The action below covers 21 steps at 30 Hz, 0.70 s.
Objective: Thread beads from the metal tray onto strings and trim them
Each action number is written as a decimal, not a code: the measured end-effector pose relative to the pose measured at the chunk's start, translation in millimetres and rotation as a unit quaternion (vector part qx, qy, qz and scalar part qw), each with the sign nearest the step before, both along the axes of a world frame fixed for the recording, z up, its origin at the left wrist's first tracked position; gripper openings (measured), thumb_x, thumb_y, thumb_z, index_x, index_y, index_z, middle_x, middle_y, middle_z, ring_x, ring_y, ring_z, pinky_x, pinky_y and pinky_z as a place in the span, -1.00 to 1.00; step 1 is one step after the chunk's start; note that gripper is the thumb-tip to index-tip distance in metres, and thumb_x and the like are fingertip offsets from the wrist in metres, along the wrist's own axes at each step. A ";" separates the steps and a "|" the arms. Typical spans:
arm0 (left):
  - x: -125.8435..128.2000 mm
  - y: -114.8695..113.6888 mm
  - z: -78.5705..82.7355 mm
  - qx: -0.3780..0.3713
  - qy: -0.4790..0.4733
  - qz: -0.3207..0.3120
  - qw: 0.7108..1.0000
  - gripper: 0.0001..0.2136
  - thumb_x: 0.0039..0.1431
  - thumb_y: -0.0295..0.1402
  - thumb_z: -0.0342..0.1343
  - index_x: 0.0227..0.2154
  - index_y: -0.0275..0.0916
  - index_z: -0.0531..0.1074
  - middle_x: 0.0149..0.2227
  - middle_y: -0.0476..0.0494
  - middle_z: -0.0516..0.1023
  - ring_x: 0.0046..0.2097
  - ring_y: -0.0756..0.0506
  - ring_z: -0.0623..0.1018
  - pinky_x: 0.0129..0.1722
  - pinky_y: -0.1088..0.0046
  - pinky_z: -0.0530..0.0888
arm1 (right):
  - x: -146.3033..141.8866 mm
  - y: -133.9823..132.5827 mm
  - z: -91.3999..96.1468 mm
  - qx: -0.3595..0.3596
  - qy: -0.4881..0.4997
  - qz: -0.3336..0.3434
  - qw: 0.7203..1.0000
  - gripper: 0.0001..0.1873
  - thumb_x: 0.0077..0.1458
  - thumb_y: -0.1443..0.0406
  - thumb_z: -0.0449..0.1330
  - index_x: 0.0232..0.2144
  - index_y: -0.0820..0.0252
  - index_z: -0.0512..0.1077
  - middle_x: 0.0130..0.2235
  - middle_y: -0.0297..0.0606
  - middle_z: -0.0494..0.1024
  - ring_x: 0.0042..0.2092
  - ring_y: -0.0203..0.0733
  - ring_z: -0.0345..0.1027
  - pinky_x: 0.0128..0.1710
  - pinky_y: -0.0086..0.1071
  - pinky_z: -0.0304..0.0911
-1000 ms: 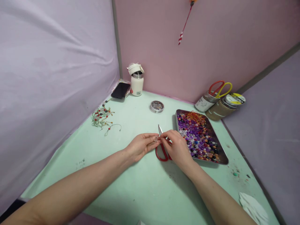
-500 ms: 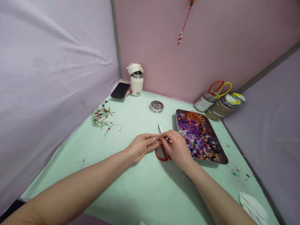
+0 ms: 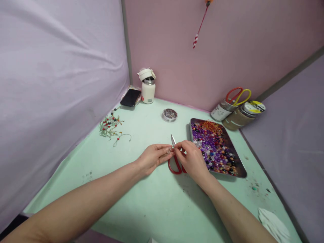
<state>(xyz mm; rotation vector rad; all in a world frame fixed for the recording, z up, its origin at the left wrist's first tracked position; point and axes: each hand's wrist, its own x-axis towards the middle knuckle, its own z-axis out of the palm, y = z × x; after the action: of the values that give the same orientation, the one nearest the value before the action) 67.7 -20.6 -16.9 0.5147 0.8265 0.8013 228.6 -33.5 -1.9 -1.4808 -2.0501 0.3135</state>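
Observation:
My left hand [image 3: 153, 158] is closed at the fingertips around a small clear bead [image 3: 169, 150]. Close against it, my right hand [image 3: 191, 158] pinches with thumb and forefinger; what lies between those fingertips is too small to make out. Beneath the hands, red-handled scissors [image 3: 174, 167] rest on the table, blade pointing away from me and one handle partly covered by my right hand. Just right of that hand lies a metal tray [image 3: 239, 162] full of purple, black, orange and clear beads, with a tangle of orange cord [image 3: 211, 127] at its far end.
On the left lies a heap of beaded green cords [image 3: 110, 127]. Farther back are a phone [image 3: 131, 98], a white bottle [image 3: 148, 91] and a round clear case [image 3: 169, 115]. Two jars [image 3: 220, 111] stand back right, one holding scissors. A white cloth [image 3: 273, 224] lies front right.
The right fingertips have shifted very slightly away from the left ones. Otherwise the hands and the objects on the table keep their places.

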 end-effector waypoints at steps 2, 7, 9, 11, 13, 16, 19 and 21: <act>0.3 -0.3 1.1 -0.001 0.000 0.000 1.000 -0.90 0.07 -0.52 0.15 -0.33 -0.39 0.51 -0.18 -0.27 0.56 -0.16 -0.01 0.55 0.04 0.44 0.42 | 0.1 0.1 0.2 -0.002 0.000 -0.001 1.000 -0.91 0.08 0.37 0.08 -0.43 0.16 0.37 -0.39 -0.27 0.46 -0.28 -0.17 0.29 -0.27 -0.33 0.16; 0.0 -0.7 2.4 0.004 0.004 -0.008 1.000 -0.90 0.09 -0.52 0.13 -0.33 -0.38 0.52 -0.19 -0.26 0.56 -0.16 -0.01 0.55 0.05 0.44 0.42 | -0.9 -0.1 -0.7 -0.012 -0.003 0.004 1.000 -0.90 0.10 0.37 0.07 -0.44 0.16 0.36 -0.39 -0.27 0.45 -0.28 -0.17 0.28 -0.27 -0.32 0.16; -0.1 -0.5 2.4 0.005 0.001 -0.008 1.000 -0.91 0.09 -0.52 0.13 -0.34 -0.39 0.52 -0.18 -0.27 0.56 -0.15 -0.01 0.55 0.04 0.44 0.42 | -1.1 -0.3 -0.8 -0.011 -0.003 0.006 1.000 -0.90 0.09 0.38 0.07 -0.44 0.16 0.36 -0.39 -0.27 0.45 -0.28 -0.17 0.29 -0.27 -0.32 0.16; -0.1 -0.2 2.2 0.005 -0.001 -0.005 1.000 -0.91 0.09 -0.53 0.13 -0.34 -0.39 0.51 -0.18 -0.27 0.56 -0.16 -0.01 0.55 0.04 0.45 0.42 | -0.9 -0.5 -0.4 -0.006 -0.001 0.004 1.000 -0.90 0.09 0.38 0.07 -0.43 0.16 0.36 -0.39 -0.26 0.46 -0.28 -0.16 0.29 -0.27 -0.32 0.16; 0.1 0.0 1.7 0.002 -0.001 0.000 1.000 -0.90 0.08 -0.53 0.14 -0.33 -0.39 0.51 -0.19 -0.27 0.56 -0.16 -0.01 0.55 0.04 0.45 0.42 | -0.3 -0.6 0.1 -0.004 0.001 0.001 1.000 -0.91 0.08 0.38 0.08 -0.42 0.16 0.37 -0.38 -0.25 0.46 -0.29 -0.16 0.30 -0.27 -0.32 0.16; 0.2 0.1 1.0 0.000 0.000 0.001 1.000 -0.90 0.07 -0.52 0.15 -0.33 -0.39 0.51 -0.19 -0.28 0.57 -0.16 -0.01 0.55 0.03 0.45 0.42 | 0.3 -0.5 0.4 -0.009 -0.001 0.000 1.000 -0.92 0.08 0.37 0.08 -0.42 0.17 0.37 -0.38 -0.25 0.46 -0.28 -0.16 0.30 -0.27 -0.32 0.16; 0.1 0.1 0.7 0.004 0.000 -0.001 1.000 -0.90 0.08 -0.52 0.14 -0.33 -0.39 0.51 -0.19 -0.28 0.56 -0.16 -0.01 0.55 0.02 0.46 0.43 | 0.2 -0.3 0.2 -0.012 -0.005 0.000 1.000 -0.92 0.08 0.37 0.08 -0.43 0.17 0.37 -0.38 -0.25 0.46 -0.28 -0.16 0.30 -0.27 -0.32 0.16; -0.2 0.0 0.8 0.007 0.000 -0.002 1.000 -0.90 0.08 -0.52 0.14 -0.32 -0.39 0.51 -0.18 -0.27 0.56 -0.16 -0.01 0.55 0.02 0.46 0.44 | -0.1 -0.3 0.0 -0.011 -0.005 0.001 1.000 -0.91 0.08 0.38 0.08 -0.44 0.17 0.37 -0.38 -0.25 0.46 -0.28 -0.16 0.30 -0.28 -0.33 0.16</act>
<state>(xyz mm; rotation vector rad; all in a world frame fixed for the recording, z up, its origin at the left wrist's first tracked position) 67.5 -20.6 -16.1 0.5284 0.8197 0.8038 228.5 -33.8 -1.9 -1.4973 -2.0622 0.3308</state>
